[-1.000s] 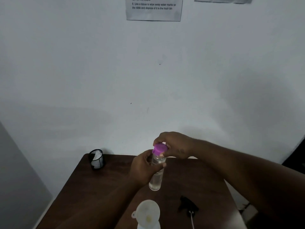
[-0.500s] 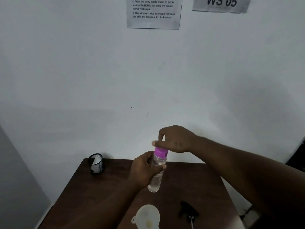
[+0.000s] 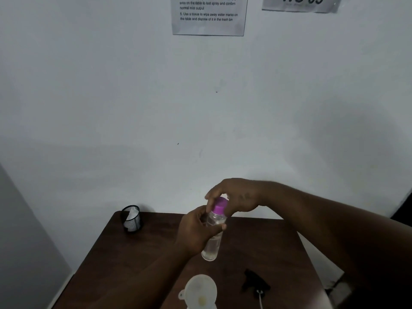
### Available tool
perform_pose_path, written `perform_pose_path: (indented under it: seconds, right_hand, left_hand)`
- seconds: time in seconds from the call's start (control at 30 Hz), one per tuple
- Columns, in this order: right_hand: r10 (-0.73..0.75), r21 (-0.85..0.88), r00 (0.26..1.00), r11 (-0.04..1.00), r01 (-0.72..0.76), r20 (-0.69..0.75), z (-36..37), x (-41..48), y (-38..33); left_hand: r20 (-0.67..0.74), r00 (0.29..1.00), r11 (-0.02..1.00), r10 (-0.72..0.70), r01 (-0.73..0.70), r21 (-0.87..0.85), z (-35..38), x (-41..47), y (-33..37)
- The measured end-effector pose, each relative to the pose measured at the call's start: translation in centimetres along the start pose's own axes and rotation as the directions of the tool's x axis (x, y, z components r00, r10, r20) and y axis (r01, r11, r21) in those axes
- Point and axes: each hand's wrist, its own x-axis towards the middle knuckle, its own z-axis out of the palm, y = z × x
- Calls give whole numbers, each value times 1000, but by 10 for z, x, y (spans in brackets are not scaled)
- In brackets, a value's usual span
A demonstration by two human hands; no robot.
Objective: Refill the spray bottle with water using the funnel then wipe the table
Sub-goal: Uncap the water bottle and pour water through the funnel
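A clear water bottle [image 3: 211,247] with a purple cap [image 3: 219,205] is held above the brown table [image 3: 156,248]. My left hand [image 3: 196,233] grips the bottle's upper body. My right hand [image 3: 234,196] curls over the top and pinches the purple cap. A white funnel [image 3: 200,291] stands at the bottom edge of the view, on top of something mostly cut off. The black spray nozzle [image 3: 254,283] with its white tube lies on the table to the right of the funnel.
A black mesh cup [image 3: 132,218] with white tissue in it stands at the table's back left corner. A white wall with two printed sheets rises right behind the table. The table's left and right edges drop to the floor.
The bottle stays in both hands at about the same spot. My right hand has shifted its fingers around the purple cap. The camera has tilted slightly.
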Motion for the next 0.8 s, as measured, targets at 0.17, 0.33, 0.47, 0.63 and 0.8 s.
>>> perform_pose_path:
  seconds: [0.17, 0.33, 0.47, 0.63, 0.8]
  right_hand:
    - [172, -204, 943, 950, -235, -284, 4, 0, 3]
    - [222, -312, 934, 899, -307, -280, 9, 0, -6]
    - [219, -224, 954, 938, -263, -202, 7, 4, -8]
    - [49, -175, 997, 983, -60, -65, 1, 1, -4]
    - [151, -170, 979, 970, -173, -135, 6, 2, -2]
  left_hand:
    - [-8, 1000, 999, 26, -25, 29, 3, -1, 5]
    - [-13, 999, 998, 45, -45, 45, 4, -1, 5]
    - [-7, 999, 998, 33, -32, 57, 6, 0, 3]
    - [2, 1000, 999, 17, -17, 32, 7, 0, -1]
    - [-8, 1000, 999, 24, -24, 20, 8, 1, -2]
